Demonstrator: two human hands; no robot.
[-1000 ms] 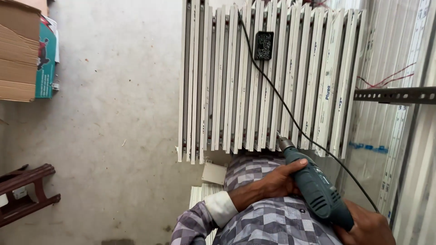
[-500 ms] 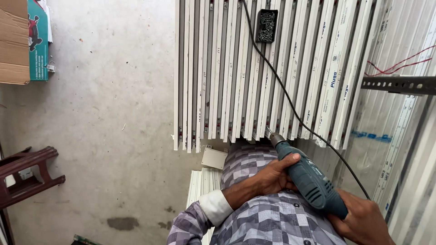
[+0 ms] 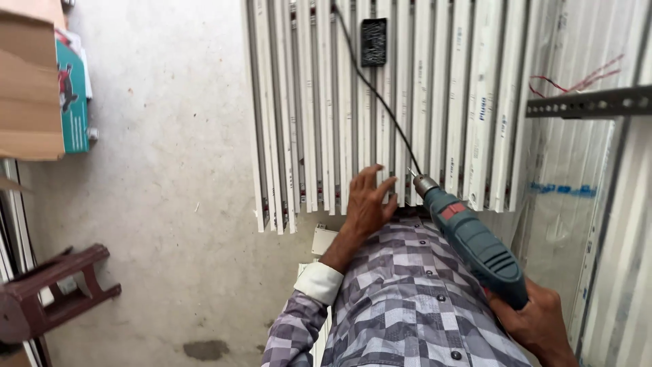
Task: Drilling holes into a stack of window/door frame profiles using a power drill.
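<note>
A teal-blue corded electric drill with a red band and a metal chuck (image 3: 468, 238) is seen at about 4 o'clock in the view, its thin bit pointed toward 11 o'clock at the lower ends of a stack of long white plastic channel strips (image 3: 380, 102). The drill's rear is wrapped by the right hand (image 3: 533, 323), whose grip is pressed together around the handle. A black power cord (image 3: 380, 102) is led from near the chuck up across the strips. The left hand (image 3: 367, 200) is held just at 9 o'clock of the chuck, its grip spread with fingers splayed and nothing pinched, and appears to lie against the strip ends. A grey-and-white checked shirt (image 3: 407, 306) fills the bottom centre.

The strips are laid on a bare grey concrete floor (image 3: 170, 204). A small black rectangular box (image 3: 373, 41) is set on them at 12 o'clock. A dark red wooden stool (image 3: 47, 292) is seen at 8 o'clock, a brown cardboard box (image 3: 30, 88) at 10 o'clock, and a perforated metal angle bar (image 3: 587, 102) at 2 o'clock.

Half a second earlier the drill body was clasped by the left hand; it has since been released and the fingers opened.
</note>
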